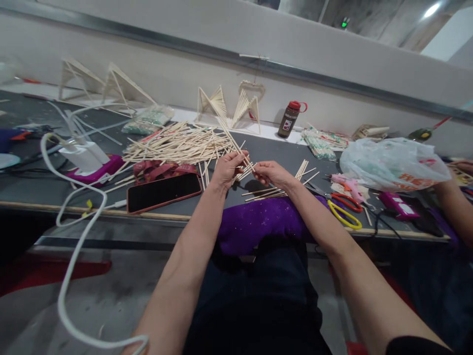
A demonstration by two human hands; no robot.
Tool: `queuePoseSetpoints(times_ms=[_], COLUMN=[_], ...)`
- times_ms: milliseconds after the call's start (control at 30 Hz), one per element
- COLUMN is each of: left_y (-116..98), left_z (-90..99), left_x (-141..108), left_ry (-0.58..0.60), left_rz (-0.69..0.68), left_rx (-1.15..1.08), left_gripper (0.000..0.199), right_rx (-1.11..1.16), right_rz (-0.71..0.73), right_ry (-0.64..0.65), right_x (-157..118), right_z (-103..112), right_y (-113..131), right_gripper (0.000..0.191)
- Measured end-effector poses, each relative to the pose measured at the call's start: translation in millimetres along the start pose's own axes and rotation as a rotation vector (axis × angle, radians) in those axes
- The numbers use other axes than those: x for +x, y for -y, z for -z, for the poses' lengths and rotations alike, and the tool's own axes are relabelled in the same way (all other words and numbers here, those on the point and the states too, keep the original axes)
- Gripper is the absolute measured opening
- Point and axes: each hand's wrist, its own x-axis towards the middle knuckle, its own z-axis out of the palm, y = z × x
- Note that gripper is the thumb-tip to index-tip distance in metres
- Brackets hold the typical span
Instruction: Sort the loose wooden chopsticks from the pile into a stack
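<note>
Both of my hands meet over the table's front part, closed around thin wooden sticks that slant up and away to the left. My left hand grips them along their length. At their near ends, the fingers of my right hand are pinched. Beneath and beside my hands, several loose sticks lie on the table near a purple cloth. A large heap of similar sticks spreads to the left of my left hand. The exact number of sticks held cannot be made out.
A phone and a white cable lie left. Scissors, a pink glue gun and a plastic bag are right. Behind stand stick models and a bottle. Another person's arm reaches in at far right.
</note>
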Motion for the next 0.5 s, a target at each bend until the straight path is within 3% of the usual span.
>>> queuePoseSetpoints(times_ms=[133,267,367,500], left_y=[2.7,12.3,19.4,22.3], left_z=[-2.1,-8.7,-13.0,-15.9], left_x=[-2.2,-5.6,-7.2,-8.3], left_ry=[0.017,0.114,0.173,0.182], left_rz=[-0.058,-0.135,-0.168,-0.170], left_rx=[0.161,0.558,0.749,0.745], left_gripper=[0.025,0.019,0.020,0.022], right_rx=[-0.192,-0.199,-0.180,-0.094], right_rz=[0.055,0.219,0.279,0.318], right_ry=[-0.209,-0.422,-0.444,-0.394], right_x=[3.7,6.8,6.6,3.4], right_z=[1.0,4.9,7.8,12.2], right_y=[-1.5,-1.9,-0.8,1.4], right_gripper=[0.019,0.020,0.023,0.028])
